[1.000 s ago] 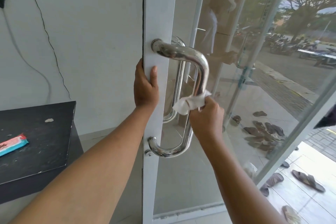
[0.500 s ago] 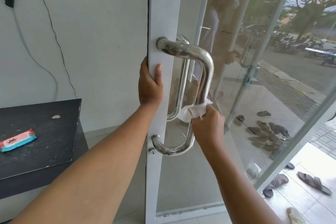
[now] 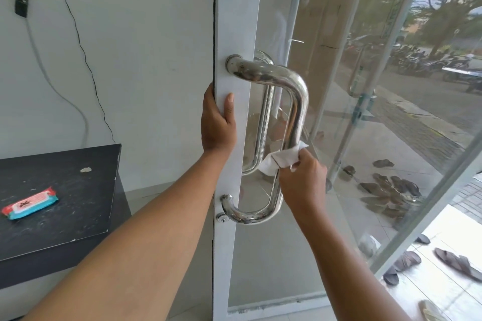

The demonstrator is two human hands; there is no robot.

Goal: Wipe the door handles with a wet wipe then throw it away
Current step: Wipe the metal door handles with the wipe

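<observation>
A shiny steel D-shaped door handle [image 3: 300, 96] is mounted on the white frame of a glass door [image 3: 237, 21]. A second handle [image 3: 264, 122] shows behind the glass on the other side. My right hand [image 3: 303, 180] is closed around the near handle's vertical bar, low down, with a white wet wipe [image 3: 280, 159] pressed between palm and bar. My left hand [image 3: 217, 125] grips the edge of the door frame, thumb on the front face.
A black table [image 3: 78, 216] stands at the left with a pink and teal wet wipe packet [image 3: 30, 202] on it. Cables hang down the white wall. Several sandals [image 3: 386, 185] lie on the floor beyond the glass, and more by the open doorway at right.
My right hand has slid the wipe a little lower along the handle bar. My left hand stays on the door edge. The view has shifted slightly to the left.
</observation>
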